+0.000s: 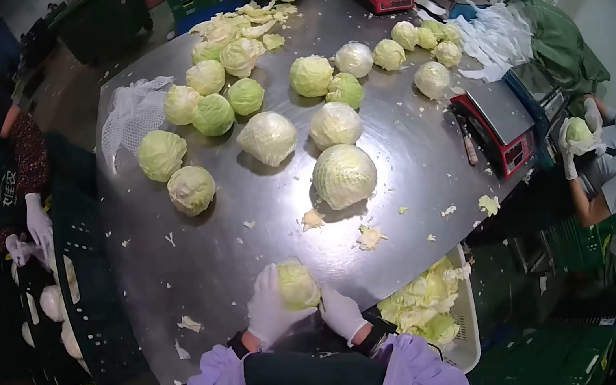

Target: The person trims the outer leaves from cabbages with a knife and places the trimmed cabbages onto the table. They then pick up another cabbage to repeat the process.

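My left hand [271,308], in a white glove, is wrapped around the left side of a pale green cabbage [297,286] just above the table's near edge. At the cabbage's right side is my right hand [342,314], also gloved, its fingers drawn together against the lower edge; whether anything small is inside them is hidden. Beyond the cabbage, two cut stem pieces [371,239] lie on the metal table [256,221]. Farther on stand a net-patterned wrapped cabbage [344,177] and another film-wrapped cabbage [267,138].
Several unwrapped cabbages [191,191] stand at the left beside white netting [136,119]. A white basket [468,336] of leaves is at my right. Red scales [496,125], a knife [470,150] and white net sleeves [498,36] lie farther right. Other people work around the table.
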Motion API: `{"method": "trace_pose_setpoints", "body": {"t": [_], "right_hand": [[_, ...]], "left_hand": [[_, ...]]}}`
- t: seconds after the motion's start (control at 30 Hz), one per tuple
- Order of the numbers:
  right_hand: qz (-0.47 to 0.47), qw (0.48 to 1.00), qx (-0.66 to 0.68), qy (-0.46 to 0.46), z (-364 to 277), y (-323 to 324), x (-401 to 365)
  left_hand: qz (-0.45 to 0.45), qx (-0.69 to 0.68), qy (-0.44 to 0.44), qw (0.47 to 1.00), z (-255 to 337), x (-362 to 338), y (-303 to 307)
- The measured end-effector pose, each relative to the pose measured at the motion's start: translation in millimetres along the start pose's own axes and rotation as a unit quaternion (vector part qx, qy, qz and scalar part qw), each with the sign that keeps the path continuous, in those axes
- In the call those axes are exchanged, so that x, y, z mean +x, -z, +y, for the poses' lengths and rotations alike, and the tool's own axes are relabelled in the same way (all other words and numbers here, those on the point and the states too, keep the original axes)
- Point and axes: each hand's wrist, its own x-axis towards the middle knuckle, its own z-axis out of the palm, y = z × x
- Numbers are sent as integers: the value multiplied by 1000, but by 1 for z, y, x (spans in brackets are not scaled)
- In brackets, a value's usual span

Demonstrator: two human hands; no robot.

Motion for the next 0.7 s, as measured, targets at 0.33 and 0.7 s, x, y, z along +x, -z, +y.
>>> {"method": "trace_pose_setpoints", "body": {"t": [0.33, 0.7], "right_hand": [[45, 996, -78, 17, 26, -38, 4], [-54, 889, 446, -86, -1, -2, 15]], "left_hand": [[-3, -27, 17, 999, -3, 5, 7], [24, -364, -10, 931, -63, -3, -10]]}}
